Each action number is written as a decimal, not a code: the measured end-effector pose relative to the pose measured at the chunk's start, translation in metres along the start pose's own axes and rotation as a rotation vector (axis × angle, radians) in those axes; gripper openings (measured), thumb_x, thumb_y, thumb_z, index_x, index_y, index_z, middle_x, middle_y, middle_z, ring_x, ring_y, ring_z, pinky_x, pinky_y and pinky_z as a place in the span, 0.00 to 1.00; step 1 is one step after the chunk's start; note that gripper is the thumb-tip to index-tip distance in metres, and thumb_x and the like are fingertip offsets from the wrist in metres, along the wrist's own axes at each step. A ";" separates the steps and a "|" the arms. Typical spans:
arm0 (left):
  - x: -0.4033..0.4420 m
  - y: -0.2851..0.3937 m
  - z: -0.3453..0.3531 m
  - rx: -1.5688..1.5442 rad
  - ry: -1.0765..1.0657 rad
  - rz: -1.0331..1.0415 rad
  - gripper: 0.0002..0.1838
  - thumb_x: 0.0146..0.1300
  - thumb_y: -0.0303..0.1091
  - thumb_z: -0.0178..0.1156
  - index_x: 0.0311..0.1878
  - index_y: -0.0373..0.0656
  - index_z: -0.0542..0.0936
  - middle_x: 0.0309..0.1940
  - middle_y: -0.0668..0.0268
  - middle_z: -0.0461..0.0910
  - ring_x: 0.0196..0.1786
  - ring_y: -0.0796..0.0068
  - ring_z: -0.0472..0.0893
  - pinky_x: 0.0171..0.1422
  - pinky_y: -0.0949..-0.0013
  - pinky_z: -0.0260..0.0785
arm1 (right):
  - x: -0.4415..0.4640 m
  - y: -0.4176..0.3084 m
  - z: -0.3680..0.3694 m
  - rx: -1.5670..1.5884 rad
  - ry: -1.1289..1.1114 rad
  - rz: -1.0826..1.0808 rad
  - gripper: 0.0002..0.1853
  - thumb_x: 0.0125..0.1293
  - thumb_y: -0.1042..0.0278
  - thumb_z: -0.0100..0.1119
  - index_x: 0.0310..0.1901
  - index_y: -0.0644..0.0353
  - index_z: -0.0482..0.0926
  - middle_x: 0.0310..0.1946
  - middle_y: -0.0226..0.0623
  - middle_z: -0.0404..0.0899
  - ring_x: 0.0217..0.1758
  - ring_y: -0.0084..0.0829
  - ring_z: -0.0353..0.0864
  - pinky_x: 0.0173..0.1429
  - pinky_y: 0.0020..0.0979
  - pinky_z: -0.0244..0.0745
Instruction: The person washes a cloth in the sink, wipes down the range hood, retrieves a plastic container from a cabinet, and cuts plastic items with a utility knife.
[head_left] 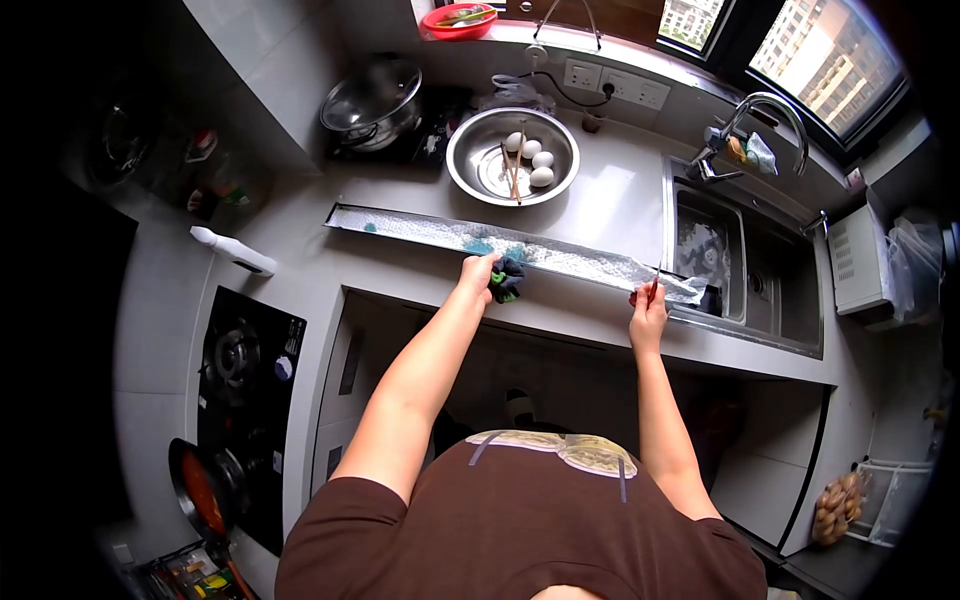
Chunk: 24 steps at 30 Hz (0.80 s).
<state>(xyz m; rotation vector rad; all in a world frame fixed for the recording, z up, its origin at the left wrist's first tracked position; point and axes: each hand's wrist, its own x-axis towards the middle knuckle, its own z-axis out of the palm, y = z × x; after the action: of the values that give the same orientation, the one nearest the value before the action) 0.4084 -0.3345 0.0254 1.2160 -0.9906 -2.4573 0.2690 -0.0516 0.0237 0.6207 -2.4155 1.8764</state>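
A long, narrow metallic strip [420, 229] with blue-green patches lies slantwise on the grey counter [400, 268]. At its front edge, near the middle, my left hand [480, 272] is closed on a dark cloth [507, 280] with green parts. My right hand [649, 306] pinches a thin, dark reddish object [654, 290] by the strip's right part, close to the sink; what it is I cannot make out. Crumpled clear film [685, 291] sticks out at the strip's right end. Behind the strip stands a steel bowl [470, 170] with several white eggs [542, 177] and wooden sticks [517, 165].
At the right is a double sink [790, 310] with a curved tap [775, 100]. A lidded pot [372, 105] stands back left. Left are a white handheld device [232, 250], a black hob [250, 410] and a pan [203, 495]. A red basin [458, 22] sits on the sill.
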 end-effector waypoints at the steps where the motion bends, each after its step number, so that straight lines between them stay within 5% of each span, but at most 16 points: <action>1: 0.001 -0.001 0.000 -0.001 -0.017 -0.008 0.13 0.64 0.30 0.49 0.31 0.31 0.78 0.28 0.55 0.82 0.28 0.60 0.83 0.36 0.59 0.79 | -0.001 0.001 -0.001 -0.010 -0.003 0.009 0.06 0.72 0.69 0.47 0.38 0.61 0.67 0.28 0.34 0.71 0.31 0.26 0.73 0.38 0.28 0.70; 14: 0.028 -0.011 -0.007 0.132 0.192 -0.058 0.09 0.61 0.22 0.51 0.30 0.24 0.75 0.24 0.51 0.79 0.24 0.58 0.82 0.22 0.59 0.76 | -0.012 0.034 0.006 -0.083 -0.021 0.044 0.07 0.72 0.66 0.48 0.39 0.60 0.68 0.30 0.34 0.72 0.33 0.28 0.73 0.40 0.29 0.70; 18: 0.025 -0.022 -0.014 0.157 0.239 -0.003 0.10 0.63 0.25 0.54 0.31 0.25 0.75 0.25 0.52 0.80 0.24 0.59 0.82 0.25 0.60 0.77 | -0.014 0.034 0.006 0.000 -0.008 0.074 0.07 0.73 0.66 0.47 0.40 0.59 0.69 0.30 0.31 0.73 0.32 0.24 0.74 0.36 0.26 0.72; 21: 0.012 -0.026 -0.020 0.188 0.132 -0.010 0.10 0.63 0.28 0.56 0.36 0.27 0.76 0.31 0.51 0.81 0.32 0.61 0.83 0.37 0.62 0.79 | -0.016 0.012 -0.003 0.062 -0.043 0.252 0.06 0.73 0.67 0.47 0.41 0.59 0.69 0.31 0.29 0.73 0.33 0.20 0.75 0.31 0.23 0.73; 24: -0.018 -0.027 -0.022 0.155 0.059 0.023 0.10 0.63 0.28 0.57 0.39 0.28 0.76 0.33 0.50 0.82 0.33 0.64 0.83 0.36 0.63 0.78 | -0.015 0.001 -0.006 0.022 -0.073 0.303 0.05 0.72 0.67 0.48 0.40 0.59 0.70 0.30 0.30 0.74 0.33 0.21 0.76 0.31 0.24 0.72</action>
<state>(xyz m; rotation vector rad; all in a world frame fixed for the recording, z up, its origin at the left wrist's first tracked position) 0.4396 -0.3162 0.0092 1.3079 -1.1907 -2.3499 0.2811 -0.0420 0.0210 0.3442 -2.6680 2.0189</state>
